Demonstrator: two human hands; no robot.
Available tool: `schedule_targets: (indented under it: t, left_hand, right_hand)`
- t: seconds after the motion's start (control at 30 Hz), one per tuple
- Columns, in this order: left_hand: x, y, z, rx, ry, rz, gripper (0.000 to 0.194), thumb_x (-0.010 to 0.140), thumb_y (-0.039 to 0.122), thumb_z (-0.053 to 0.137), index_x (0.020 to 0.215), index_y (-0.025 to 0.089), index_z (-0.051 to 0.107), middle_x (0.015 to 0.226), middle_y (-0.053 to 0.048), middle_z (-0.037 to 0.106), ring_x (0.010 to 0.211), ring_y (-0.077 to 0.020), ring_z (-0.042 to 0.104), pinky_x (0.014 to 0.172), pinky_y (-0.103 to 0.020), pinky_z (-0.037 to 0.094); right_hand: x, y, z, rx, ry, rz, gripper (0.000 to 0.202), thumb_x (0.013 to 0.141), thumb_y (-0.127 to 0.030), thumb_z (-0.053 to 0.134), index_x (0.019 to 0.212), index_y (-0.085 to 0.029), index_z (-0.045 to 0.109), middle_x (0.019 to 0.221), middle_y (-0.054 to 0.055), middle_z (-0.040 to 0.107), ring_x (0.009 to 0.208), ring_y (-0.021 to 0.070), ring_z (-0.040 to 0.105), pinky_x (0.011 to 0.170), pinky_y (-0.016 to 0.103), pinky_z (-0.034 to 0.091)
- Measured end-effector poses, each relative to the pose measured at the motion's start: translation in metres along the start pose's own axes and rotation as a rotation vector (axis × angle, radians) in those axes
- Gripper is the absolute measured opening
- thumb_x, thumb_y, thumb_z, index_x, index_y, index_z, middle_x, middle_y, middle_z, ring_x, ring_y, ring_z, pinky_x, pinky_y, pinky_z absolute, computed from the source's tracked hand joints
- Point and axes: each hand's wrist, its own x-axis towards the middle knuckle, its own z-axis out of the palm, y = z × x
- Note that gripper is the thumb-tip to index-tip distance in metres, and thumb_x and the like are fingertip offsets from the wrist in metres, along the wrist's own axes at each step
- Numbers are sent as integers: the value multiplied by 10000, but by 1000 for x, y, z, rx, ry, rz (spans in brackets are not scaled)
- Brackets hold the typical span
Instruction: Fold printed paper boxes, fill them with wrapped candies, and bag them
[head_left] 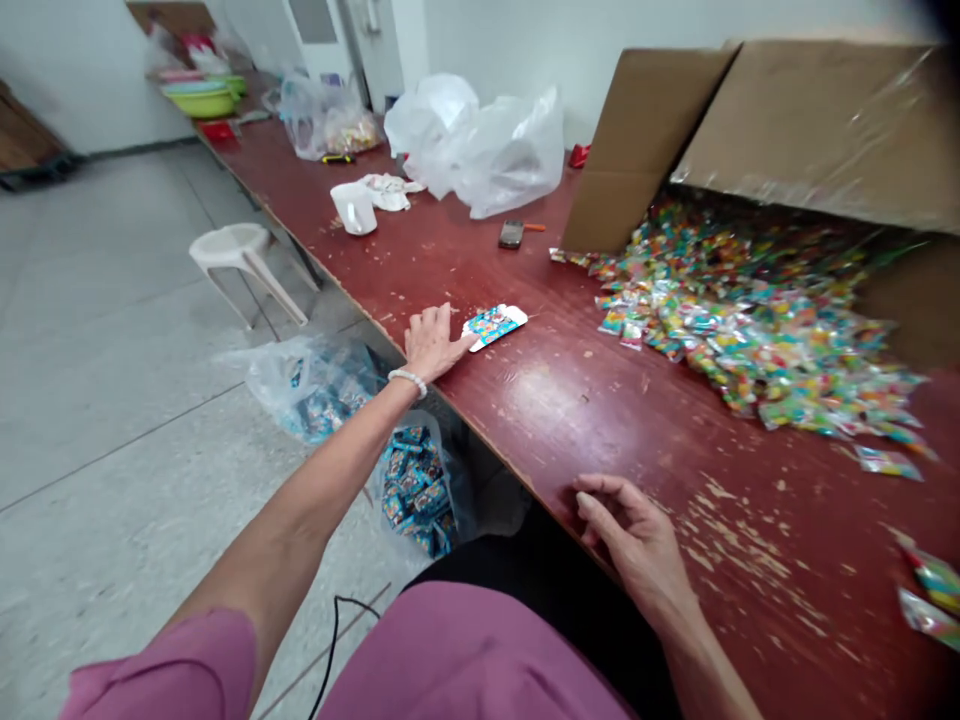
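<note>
A flat blue printed carton with white flaps point(495, 325) lies on the red table point(540, 400). My left hand point(433, 345), with a white bead bracelet at the wrist, rests at the table's front edge, fingers apart, its thumb at the carton's near left end. Further right, my right hand point(626, 520) hovers by the table edge with its fingers curled and apart, holding nothing. A large heap of small wrapped candies point(720, 320) spills out of a cardboard box point(645, 130) on the right.
Plastic bags of blue packets point(416, 485) stand on the floor below the table edge, near a white stool point(232, 245). Along the table are a white mug point(354, 208), a phone point(511, 234), clear plastic bags point(502, 150) and green basins point(199, 98). Loose candy packets point(887, 462) lie at the right.
</note>
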Motion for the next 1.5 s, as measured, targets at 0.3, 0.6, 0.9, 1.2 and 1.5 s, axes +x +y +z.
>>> schedule_targets:
  t: [0.3, 0.6, 0.9, 1.2, 1.5]
  left_hand:
    - [28, 29, 18, 110, -146, 64, 673, 818, 660, 587, 1377, 284, 592, 1271, -174, 552, 1199, -388, 456, 946, -494, 378]
    - [-18, 48, -5, 20, -33, 59, 613, 797, 519, 642, 1358, 293, 543, 1286, -119, 552, 1184, -336, 501, 955, -441, 402]
    - [-165, 92, -31, -809, -447, 83, 607, 668, 456, 836, 1203, 264, 621, 1108, -68, 696, 975, -270, 629, 884, -357, 440]
    - [-187, 97, -43, -1591, -1455, -193, 488, 619, 476, 861, 959, 154, 722, 843, -92, 725, 707, -215, 684, 657, -300, 495]
    - [-193, 101, -36, -1388, -1044, -140, 250, 703, 336, 812, 790, 125, 708, 702, -51, 677, 634, -162, 638, 650, -275, 499]
  right_hand:
    - [1, -1, 4, 105, -21, 39, 433, 744, -535, 789, 971, -186, 669, 724, -1, 645, 504, 94, 525, 476, 228, 428]
    - [3, -2, 2, 168, -22, 11, 434, 734, -504, 809, 990, -185, 664, 760, 4, 656, 508, 93, 537, 456, 226, 442]
    - [16, -14, 9, 477, 84, -28, 476, 758, -457, 811, 1124, -213, 630, 915, 14, 722, 731, 130, 647, 668, 237, 552]
    - [-10, -36, 7, 347, -310, -45, 387, 828, -462, 740, 1122, -234, 631, 880, 5, 684, 730, 133, 626, 651, 228, 528]
    - [-24, -40, 13, 441, -339, -32, 493, 796, -390, 782, 1243, -270, 612, 1036, 25, 708, 622, 105, 613, 522, 219, 547]
